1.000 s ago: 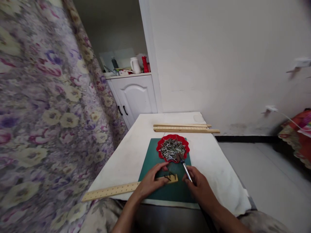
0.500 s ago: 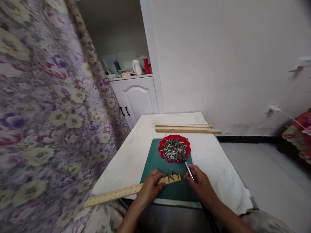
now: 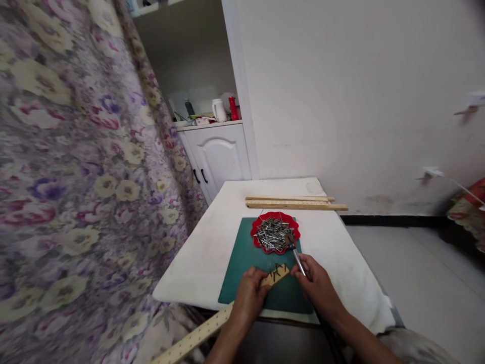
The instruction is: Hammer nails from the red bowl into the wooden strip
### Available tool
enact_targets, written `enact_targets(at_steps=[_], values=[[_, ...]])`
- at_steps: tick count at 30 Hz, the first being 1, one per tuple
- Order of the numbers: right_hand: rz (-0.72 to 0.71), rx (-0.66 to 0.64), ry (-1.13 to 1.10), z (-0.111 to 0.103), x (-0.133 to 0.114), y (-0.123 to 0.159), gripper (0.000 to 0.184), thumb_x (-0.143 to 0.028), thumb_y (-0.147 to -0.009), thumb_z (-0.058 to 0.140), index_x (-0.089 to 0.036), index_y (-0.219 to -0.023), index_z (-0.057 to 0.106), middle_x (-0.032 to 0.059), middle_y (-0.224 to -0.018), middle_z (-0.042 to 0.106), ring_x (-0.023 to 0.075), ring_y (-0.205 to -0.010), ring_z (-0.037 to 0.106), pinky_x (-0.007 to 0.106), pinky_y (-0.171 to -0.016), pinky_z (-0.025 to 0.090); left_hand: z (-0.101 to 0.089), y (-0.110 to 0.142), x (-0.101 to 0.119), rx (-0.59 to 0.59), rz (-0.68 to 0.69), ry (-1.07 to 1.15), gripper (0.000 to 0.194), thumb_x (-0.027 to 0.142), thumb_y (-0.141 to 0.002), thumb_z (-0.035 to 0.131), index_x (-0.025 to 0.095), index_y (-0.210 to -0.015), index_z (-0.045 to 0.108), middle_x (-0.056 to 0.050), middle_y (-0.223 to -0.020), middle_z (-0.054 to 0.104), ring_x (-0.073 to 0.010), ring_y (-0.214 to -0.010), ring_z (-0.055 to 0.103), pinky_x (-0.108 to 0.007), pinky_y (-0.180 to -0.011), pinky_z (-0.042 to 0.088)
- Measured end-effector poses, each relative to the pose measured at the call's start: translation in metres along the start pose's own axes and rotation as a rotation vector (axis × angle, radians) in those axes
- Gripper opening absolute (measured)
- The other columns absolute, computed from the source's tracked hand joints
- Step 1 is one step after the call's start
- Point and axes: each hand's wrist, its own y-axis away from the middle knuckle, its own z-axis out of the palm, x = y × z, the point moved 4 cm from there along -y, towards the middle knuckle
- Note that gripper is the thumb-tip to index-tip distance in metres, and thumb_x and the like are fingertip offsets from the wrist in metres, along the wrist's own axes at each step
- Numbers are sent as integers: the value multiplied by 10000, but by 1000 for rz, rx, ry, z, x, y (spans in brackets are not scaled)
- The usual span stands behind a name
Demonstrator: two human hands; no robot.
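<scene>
My left hand [image 3: 250, 292] is closed over a long wooden strip with holes [image 3: 204, 329], gripping it near its far end, where several dark nails [image 3: 278, 268] stick up. The strip slants down to the left, past the table's front edge. My right hand [image 3: 316, 282] grips a small hammer [image 3: 294, 251] by its metal handle; the hammer head hovers at the near rim of a red scalloped dish [image 3: 259, 243] heaped with nails. Strip end and dish rest on a green cutting mat [image 3: 242, 263].
The mat lies on a white table [image 3: 200, 253]. Two more wooden strips [image 3: 295, 203] lie across its far end by the wall. A floral curtain [image 3: 76, 177] hangs at the left; a white cabinet [image 3: 217, 154] with bottles stands behind. Grey floor lies to the right.
The strip has swung from lying flat along the table's front to a steep slant, its left end dropping below the table edge. My left hand slid with it. The hammer hand barely moved.
</scene>
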Motion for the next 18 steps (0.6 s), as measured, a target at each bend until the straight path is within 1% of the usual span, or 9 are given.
enact_targets(at_steps=[3,5,8,11,14,16,18], values=[[-16,-1,-8,-2,-1,0,306,-260,-796,499,-196,-1094,472,1,-840,605,68,-397,419,203,-366,360,3,4,1,58,-25,-9,171,210,-758,549,186,-899,641,-74,-925,599,-227,-907,555,-342,-797,430],[-16,-1,-3,-3,-1,0,302,-258,-802,494,-194,-1096,464,6,-853,602,59,-385,415,202,-361,350,4,6,1,87,-12,7,173,204,-756,549,193,-908,630,-69,-928,602,-223,-905,560,-344,-800,439],[-13,-12,-2,-2,-3,0,296,-257,-809,484,-190,-1096,452,7,-853,595,53,-373,406,200,-349,345,3,7,2,132,20,43,225,196,-743,575,195,-966,601,-63,-937,600,-222,-919,559,-357,-817,448],[-9,-14,2,-2,-3,1,282,-244,-808,486,-192,-1083,456,-2,-838,589,54,-379,414,200,-352,362,-2,9,6,267,63,45,212,212,-756,586,191,-966,572,-63,-942,582,-222,-936,544,-374,-832,449],[-9,-6,3,-3,-3,2,273,-242,-809,487,-197,-1076,460,-9,-829,584,56,-377,415,198,-343,363,-5,10,17,398,125,-6,185,210,-771,579,199,-956,565,-69,-978,558,-228,-962,524,-394,-842,441],[-12,-4,4,-3,-5,2,264,-246,-810,491,-198,-1068,463,-12,-826,583,55,-370,412,197,-338,360,-5,8,24,442,154,-51,214,196,-758,591,207,-971,568,-81,-1048,537,-242,-1008,509,-416,-859,431],[-18,-4,-2,-4,-7,2,259,-244,-808,495,-196,-1061,466,-14,-816,580,56,-375,412,195,-342,362,-3,5,30,461,168,-87,232,182,-746,601,212,-975,573,-92,-1129,508,-258,-1063,488,-435,-878,419]])
